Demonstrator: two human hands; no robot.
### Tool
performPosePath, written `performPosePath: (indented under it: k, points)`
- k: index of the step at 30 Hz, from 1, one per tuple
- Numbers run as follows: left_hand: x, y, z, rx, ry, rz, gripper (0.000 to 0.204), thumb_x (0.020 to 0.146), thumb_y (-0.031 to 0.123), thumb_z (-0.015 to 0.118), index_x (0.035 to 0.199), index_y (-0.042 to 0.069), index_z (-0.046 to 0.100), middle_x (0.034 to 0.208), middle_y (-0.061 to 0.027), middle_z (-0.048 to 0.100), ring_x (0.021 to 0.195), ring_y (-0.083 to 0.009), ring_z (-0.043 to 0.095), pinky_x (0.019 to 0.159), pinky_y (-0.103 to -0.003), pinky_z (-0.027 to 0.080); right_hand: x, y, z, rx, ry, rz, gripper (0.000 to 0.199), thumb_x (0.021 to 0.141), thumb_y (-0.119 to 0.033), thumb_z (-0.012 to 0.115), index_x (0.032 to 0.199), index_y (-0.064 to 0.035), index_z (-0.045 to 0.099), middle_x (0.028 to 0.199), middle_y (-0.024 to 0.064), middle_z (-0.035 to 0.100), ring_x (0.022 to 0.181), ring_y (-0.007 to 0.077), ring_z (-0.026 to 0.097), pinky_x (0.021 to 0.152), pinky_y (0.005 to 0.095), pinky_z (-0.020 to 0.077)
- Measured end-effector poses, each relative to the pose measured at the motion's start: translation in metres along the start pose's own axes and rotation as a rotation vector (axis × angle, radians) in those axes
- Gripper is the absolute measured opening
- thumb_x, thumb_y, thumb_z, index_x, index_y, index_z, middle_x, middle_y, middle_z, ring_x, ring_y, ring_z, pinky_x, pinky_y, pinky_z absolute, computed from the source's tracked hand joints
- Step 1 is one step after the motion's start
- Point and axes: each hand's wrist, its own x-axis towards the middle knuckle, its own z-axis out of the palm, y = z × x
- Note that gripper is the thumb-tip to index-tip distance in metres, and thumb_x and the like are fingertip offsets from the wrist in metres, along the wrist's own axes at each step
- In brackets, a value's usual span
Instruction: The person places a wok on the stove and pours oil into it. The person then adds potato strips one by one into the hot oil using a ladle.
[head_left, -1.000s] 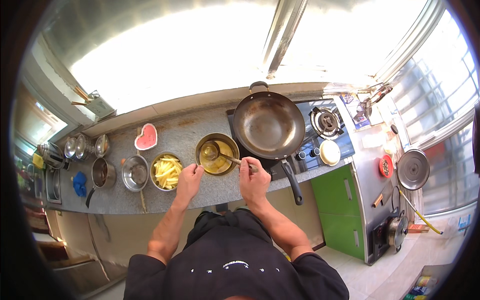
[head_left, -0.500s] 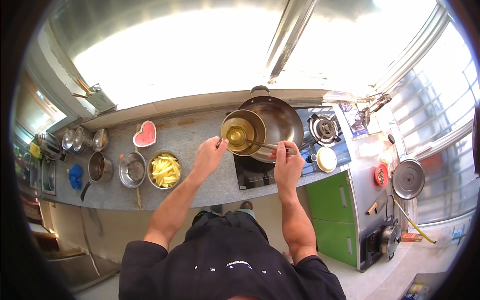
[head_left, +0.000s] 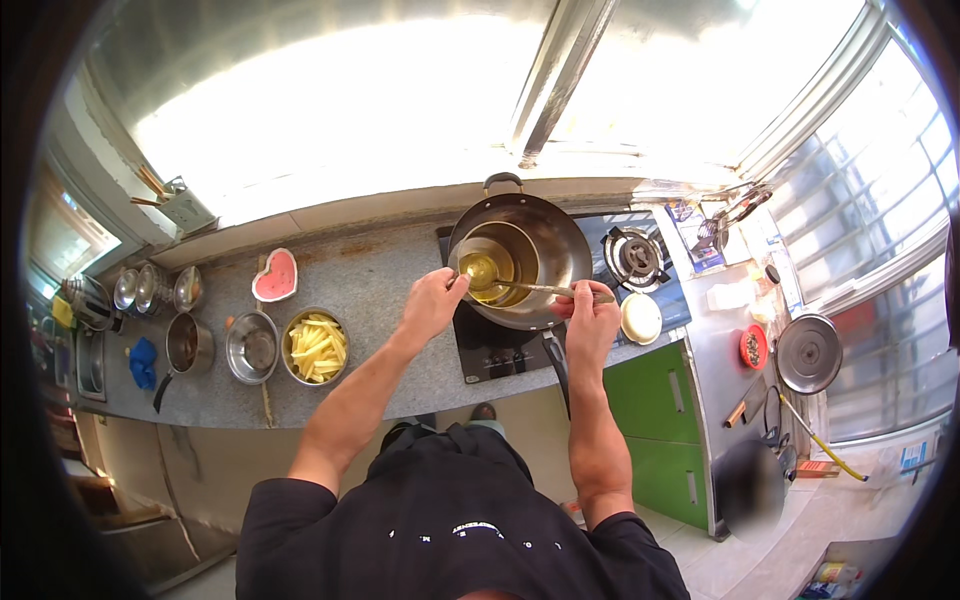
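A dark wok (head_left: 560, 235) sits on the black cooktop (head_left: 490, 350). My left hand (head_left: 432, 302) grips the rim of a steel bowl (head_left: 497, 262) with yellow liquid in it, tilted over the wok. My right hand (head_left: 590, 312) holds a metal spoon (head_left: 535, 289) by its handle, its tip reaching into the bowl. To the left on the grey counter (head_left: 385, 290) stands a steel bowl of cut potato sticks (head_left: 315, 346).
An empty steel bowl (head_left: 251, 347), a small saucepan (head_left: 186, 345) and a red heart-shaped dish (head_left: 275, 277) sit left. A gas burner (head_left: 634, 256) and a white lid (head_left: 641, 318) lie right of the wok. A pan lid (head_left: 808, 352) rests far right.
The bowl of yellow liquid went from the counter up over the wok and now tilts further in. My right hand followed with the spoon.
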Motion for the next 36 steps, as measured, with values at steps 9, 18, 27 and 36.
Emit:
performPosePath:
  k: [9,18,27,36]
  points:
    - [0.020,-0.001,0.023,0.006,-0.040,-0.070,0.046,0.095,0.041,0.055,0.081,-0.004,0.058,0.079,-0.0247,0.061,0.078,-0.0423,0.061,0.071,-0.050,0.046,0.031,-0.006,-0.009,0.033,0.066,-0.006,0.023,0.100,-0.014,0.054,0.097,0.0064,0.062,0.075,0.0134,0.069,0.061,0.0176,0.069,0.058,0.0269,0.0564]
    - [0.034,0.001,0.038,-0.002,-0.056,-0.112,0.048,0.094,0.041,0.056,0.079,-0.004,0.060,0.083,-0.0265,0.064,0.084,-0.0457,0.062,0.074,-0.051,0.047,0.054,-0.018,-0.016,0.033,0.133,-0.043,0.023,0.100,-0.015,0.054,0.095,0.0055,0.063,0.073,0.0131,0.069,0.058,0.0172,0.068,0.057,0.0262,0.0550]
    - [0.043,-0.004,0.046,-0.034,-0.043,-0.113,0.048,0.093,0.041,0.057,0.079,-0.005,0.059,0.082,-0.0262,0.063,0.082,-0.0444,0.062,0.074,-0.050,0.047,0.063,-0.032,-0.015,-0.005,0.153,-0.084,0.025,0.100,-0.016,0.054,0.094,0.0057,0.064,0.073,0.0134,0.069,0.058,0.0171,0.068,0.056,0.0259,0.0535]
    - [0.046,-0.006,0.047,-0.057,-0.039,-0.132,0.048,0.093,0.041,0.057,0.080,-0.005,0.060,0.084,-0.0265,0.064,0.083,-0.0447,0.062,0.075,-0.050,0.047,0.066,-0.022,-0.011,0.009,0.146,-0.064,0.025,0.100,-0.016,0.054,0.095,0.0065,0.064,0.072,0.0141,0.069,0.058,0.0174,0.068,0.056,0.0259,0.0544]
